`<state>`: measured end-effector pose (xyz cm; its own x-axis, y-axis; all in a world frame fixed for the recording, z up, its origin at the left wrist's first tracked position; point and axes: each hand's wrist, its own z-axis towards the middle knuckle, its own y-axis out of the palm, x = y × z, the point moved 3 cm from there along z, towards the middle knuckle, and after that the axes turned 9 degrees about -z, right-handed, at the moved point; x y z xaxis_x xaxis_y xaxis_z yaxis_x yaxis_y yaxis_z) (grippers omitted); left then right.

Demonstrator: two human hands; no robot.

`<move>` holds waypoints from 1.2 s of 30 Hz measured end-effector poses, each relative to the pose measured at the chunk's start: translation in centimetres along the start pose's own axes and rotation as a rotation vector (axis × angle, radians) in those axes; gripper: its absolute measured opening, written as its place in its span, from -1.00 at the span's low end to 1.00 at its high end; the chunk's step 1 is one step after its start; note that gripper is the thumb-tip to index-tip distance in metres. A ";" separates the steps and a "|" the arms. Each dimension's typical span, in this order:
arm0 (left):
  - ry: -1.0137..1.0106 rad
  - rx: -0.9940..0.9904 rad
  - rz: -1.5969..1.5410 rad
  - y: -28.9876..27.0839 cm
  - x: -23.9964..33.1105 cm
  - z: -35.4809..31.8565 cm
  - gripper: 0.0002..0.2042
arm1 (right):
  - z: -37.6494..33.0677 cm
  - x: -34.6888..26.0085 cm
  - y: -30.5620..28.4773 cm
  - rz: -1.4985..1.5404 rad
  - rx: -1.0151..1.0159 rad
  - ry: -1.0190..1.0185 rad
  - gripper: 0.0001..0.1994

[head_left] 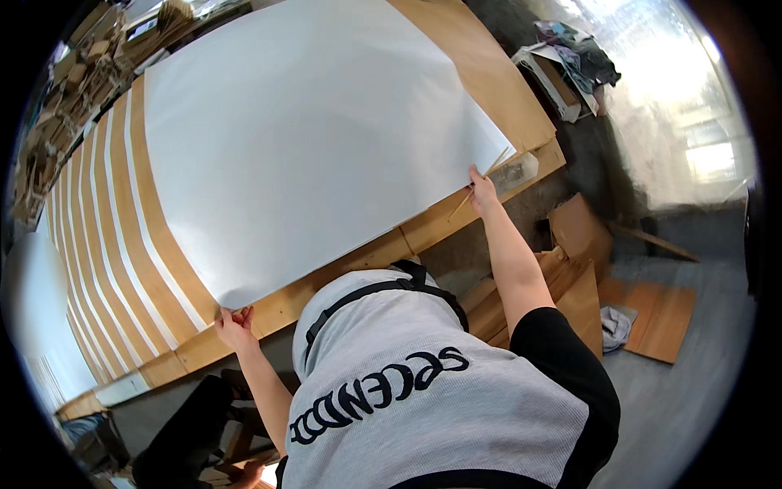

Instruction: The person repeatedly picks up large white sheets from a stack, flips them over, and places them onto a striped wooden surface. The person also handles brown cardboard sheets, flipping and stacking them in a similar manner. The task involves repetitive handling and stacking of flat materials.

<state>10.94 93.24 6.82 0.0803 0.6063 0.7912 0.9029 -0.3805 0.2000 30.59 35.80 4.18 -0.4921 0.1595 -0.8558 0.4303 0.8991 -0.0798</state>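
Gripping the white sheet [309, 138], both hands' [235, 326] [482, 189] fingertips hide beneath.

- one big white sheet [309, 138] on the worktop [481, 73]
- two hands on the sheet's near edge: left [235, 326], right [482, 189]
- about seven white strips [114, 220] left of the sheet

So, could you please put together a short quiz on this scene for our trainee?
1. True or false: the left hand grips the near corner of the white sheet.
2. What does the right hand hold besides the sheet's edge? A) scissors B) thin stick C) tape roll
3. What does the sheet lie on?

Key: 1 true; 2 B; 3 a wooden table, beside white strips.
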 end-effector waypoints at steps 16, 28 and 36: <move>-0.063 -0.046 0.053 -0.6 -0.8 1.5 -0.69 | 1.5 2.0 -0.5 0.021 0.074 -0.082 -0.73; -0.127 0.053 0.246 -0.3 -0.2 0.4 -0.63 | -8.0 -2.3 -0.6 -1.125 0.446 -0.156 -0.67; -0.165 0.122 0.376 -0.3 0.1 0.8 -0.66 | -6.8 -3.2 -3.2 -1.262 0.380 -0.062 -0.74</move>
<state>11.02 93.98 6.31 0.4710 0.5486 0.6908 0.8404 -0.5171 -0.1624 25.61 35.16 10.68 -0.6782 -0.7267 -0.1091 -0.1063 0.2439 -0.9640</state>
